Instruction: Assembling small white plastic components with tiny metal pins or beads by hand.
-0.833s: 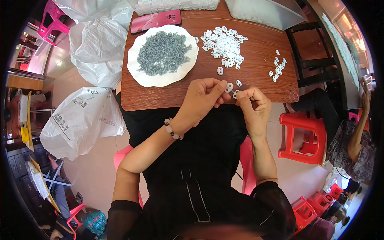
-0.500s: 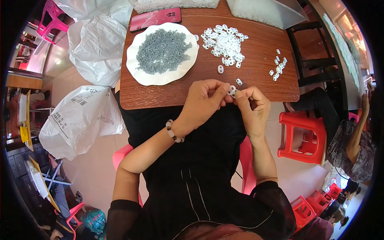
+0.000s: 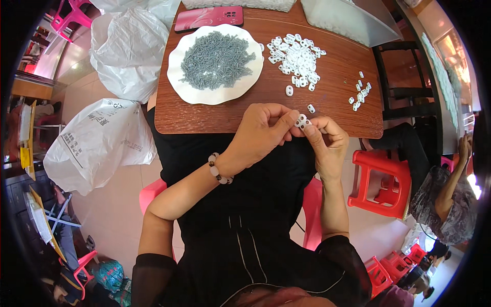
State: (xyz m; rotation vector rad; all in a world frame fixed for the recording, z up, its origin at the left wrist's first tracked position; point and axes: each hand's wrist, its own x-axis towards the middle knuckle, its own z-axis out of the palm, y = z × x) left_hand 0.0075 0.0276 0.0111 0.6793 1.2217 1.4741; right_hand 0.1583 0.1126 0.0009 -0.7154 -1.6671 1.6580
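Over the table's near edge, my left hand [image 3: 263, 130] and my right hand [image 3: 330, 146] meet, each pinching with thumb and fingers. Between them are small white plastic two-hole pieces [image 3: 303, 122], apparently two lying side by side, with several dark holes showing. The fingertips hide part of them. Just beyond the fingers lies a loose two-hole piece [image 3: 311, 108], and farther off a rounder white piece [image 3: 289, 91]. A heap of similar white pieces [image 3: 299, 61] spreads behind these. To its left, a white wavy-rimmed plate [image 3: 176, 84] carries a mound of short grey pins [image 3: 215, 61].
Several more white pieces [image 3: 360, 94] lie near the right edge of the brown table [image 3: 204, 118]. A pink phone [image 3: 209, 18] rests behind the plate, and a translucent bin [image 3: 348, 20] stands at the back. White bags [image 3: 102, 143] sit left; a red stool [image 3: 381, 184] is at right.
The view has shifted slightly. Both hands stay together on the white pieces, which are turned a little and show more of their holes.
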